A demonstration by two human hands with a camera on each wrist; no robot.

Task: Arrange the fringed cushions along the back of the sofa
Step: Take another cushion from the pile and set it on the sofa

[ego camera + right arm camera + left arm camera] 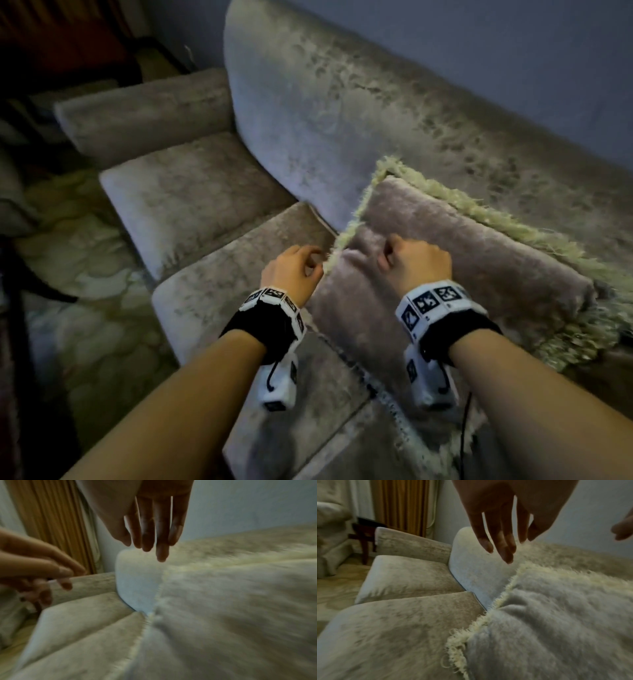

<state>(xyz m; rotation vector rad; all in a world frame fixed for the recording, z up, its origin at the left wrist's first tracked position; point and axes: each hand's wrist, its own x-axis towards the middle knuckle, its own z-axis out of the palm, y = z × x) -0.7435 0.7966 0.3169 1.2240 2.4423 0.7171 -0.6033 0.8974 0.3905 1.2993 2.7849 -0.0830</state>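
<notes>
One grey velvety cushion (pixel 462 274) with a cream fringe (pixel 349 226) leans tilted against the sofa back (pixel 342 113) on the right part of the seat. My left hand (pixel 310 263) hovers just beside the cushion's left fringed edge, fingers loosely curled and holding nothing. Over the cushion's upper left face is my right hand (pixel 407 260), also empty. In the left wrist view the left hand's fingers (pixel 505 545) hang relaxed above the cushion (pixel 556 615). The right wrist view shows the right hand's fingers (pixel 150 538) hanging straight above the cushion (pixel 231 601), apart from it.
Two beige seat cushions (pixel 191 192) lie to the left of the fringed cushion, ending at the armrest (pixel 144 109). A patterned floor (pixel 85 274) lies beyond the sofa's front. An orange-brown curtain (pixel 399 504) and dark wooden furniture (pixel 363 536) stand behind the armrest.
</notes>
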